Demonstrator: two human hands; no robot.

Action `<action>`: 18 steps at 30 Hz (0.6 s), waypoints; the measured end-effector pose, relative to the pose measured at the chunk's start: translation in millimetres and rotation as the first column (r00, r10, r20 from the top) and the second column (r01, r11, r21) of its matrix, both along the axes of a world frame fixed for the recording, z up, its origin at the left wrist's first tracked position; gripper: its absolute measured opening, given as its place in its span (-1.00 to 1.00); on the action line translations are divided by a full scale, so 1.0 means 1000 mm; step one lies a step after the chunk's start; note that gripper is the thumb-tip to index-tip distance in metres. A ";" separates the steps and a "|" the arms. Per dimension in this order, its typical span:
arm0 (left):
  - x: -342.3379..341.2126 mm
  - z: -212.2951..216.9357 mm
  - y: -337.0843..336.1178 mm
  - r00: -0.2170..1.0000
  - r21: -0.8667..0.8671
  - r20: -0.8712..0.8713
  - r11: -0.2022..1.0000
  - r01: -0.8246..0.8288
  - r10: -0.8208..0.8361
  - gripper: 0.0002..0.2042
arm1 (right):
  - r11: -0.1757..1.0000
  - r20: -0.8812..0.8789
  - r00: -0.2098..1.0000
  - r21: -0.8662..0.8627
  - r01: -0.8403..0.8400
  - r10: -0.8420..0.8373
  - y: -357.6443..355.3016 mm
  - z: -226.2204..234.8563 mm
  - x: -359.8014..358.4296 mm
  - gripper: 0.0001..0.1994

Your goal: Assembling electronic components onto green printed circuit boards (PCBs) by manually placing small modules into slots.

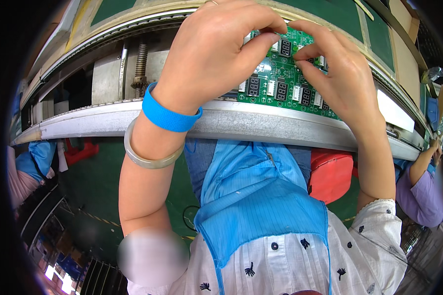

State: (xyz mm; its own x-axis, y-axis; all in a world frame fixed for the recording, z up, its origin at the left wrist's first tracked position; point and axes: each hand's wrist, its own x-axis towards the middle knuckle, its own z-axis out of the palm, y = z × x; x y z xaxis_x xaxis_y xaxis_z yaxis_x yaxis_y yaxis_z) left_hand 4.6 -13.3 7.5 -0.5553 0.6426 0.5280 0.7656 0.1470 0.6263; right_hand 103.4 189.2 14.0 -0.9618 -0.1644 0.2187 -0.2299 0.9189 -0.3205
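Note:
A green circuit board panel lies across the conveyor rails in front of me. It carries several black digit displays and white connectors. Over the panel's far left part is my left hand, a blue band and a pale bangle on that arm. Its thumb and forefinger are pinched close together at the board; whatever sits between them is too small to make out. My right hand reaches over the panel's right side, thumb and forefinger curled together near a display, and its fingertips hide any small part there.
The silver conveyor rail runs along the near side. Left of the panel are a threaded shaft and metal plates. A red stool stands below the rail. People sit at both sides, one in a purple sleeve at the right.

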 end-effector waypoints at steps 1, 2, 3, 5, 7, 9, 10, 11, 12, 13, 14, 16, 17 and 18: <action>-0.006 -0.011 0.004 1.000 -0.001 -0.001 1.000 -0.004 0.004 -0.85 | 1.000 -0.001 1.000 -0.001 -0.004 0.004 -0.002 0.001 -0.001 -0.45; -0.018 -0.031 0.011 0.984 0.280 -0.154 0.951 0.132 -0.092 -0.85 | 1.000 0.005 1.000 0.013 -0.017 0.017 -0.005 0.003 -0.002 -0.45; -0.025 -0.043 0.017 0.935 0.513 -0.325 0.805 0.300 -0.141 -0.85 | 0.999 0.012 1.000 0.029 -0.024 0.023 -0.006 0.004 -0.002 -0.45; -0.025 -0.042 0.018 0.934 0.517 -0.325 0.800 0.304 -0.145 -0.85 | 0.999 -0.008 0.999 0.010 -0.033 0.033 -0.003 0.006 -0.002 -0.47; -0.021 -0.029 0.017 0.932 0.518 -0.329 0.795 0.315 -0.155 -0.85 | 0.999 -0.030 0.999 -0.011 -0.035 0.035 0.008 0.008 -0.004 -0.50; -0.005 0.011 0.009 0.999 -0.059 0.034 0.998 -0.008 0.010 -0.88 | 0.997 -0.137 0.989 -0.054 -0.059 0.051 0.033 0.013 -0.015 -0.66; -0.008 0.015 0.013 1.000 -0.061 0.029 0.998 -0.002 0.003 -0.88 | 0.997 -0.143 0.989 -0.055 -0.052 0.044 0.037 0.020 -0.024 -0.66; -0.011 0.017 0.018 0.999 -0.073 0.025 0.997 -0.030 0.032 -0.90 | 1.000 -0.194 0.981 0.008 0.022 -0.020 0.041 0.028 -0.036 -0.75; -0.016 0.019 0.025 0.998 -0.085 0.020 0.995 -0.057 0.059 -0.91 | 0.993 -0.248 0.965 0.067 0.101 -0.081 0.046 0.033 -0.047 -0.83; -0.023 0.024 0.032 0.998 -0.110 -0.013 0.992 -0.060 0.059 -0.88 | 0.993 -0.256 0.963 0.056 0.105 -0.087 0.055 0.032 -0.064 -0.83; -0.033 0.025 0.042 0.999 -0.114 -0.021 0.992 -0.052 0.050 -0.88 | 0.991 -0.252 0.962 0.061 0.120 -0.101 0.068 0.029 -0.083 -0.82; -0.058 0.025 0.073 0.960 -0.107 -0.265 0.987 -0.119 0.087 -0.85 | 0.983 -0.257 0.957 0.080 0.162 -0.137 0.086 0.041 -0.103 -0.81; -0.068 0.029 0.090 0.968 -0.171 -0.230 0.974 -0.146 0.105 -0.83 | 0.980 -0.149 0.978 0.108 0.166 -0.149 0.085 0.046 -0.113 -0.81; -0.080 0.027 0.106 0.944 -0.199 -0.311 0.963 -0.179 0.111 -0.82 | 0.976 -0.039 0.986 0.137 0.167 -0.164 0.085 0.048 -0.121 -0.81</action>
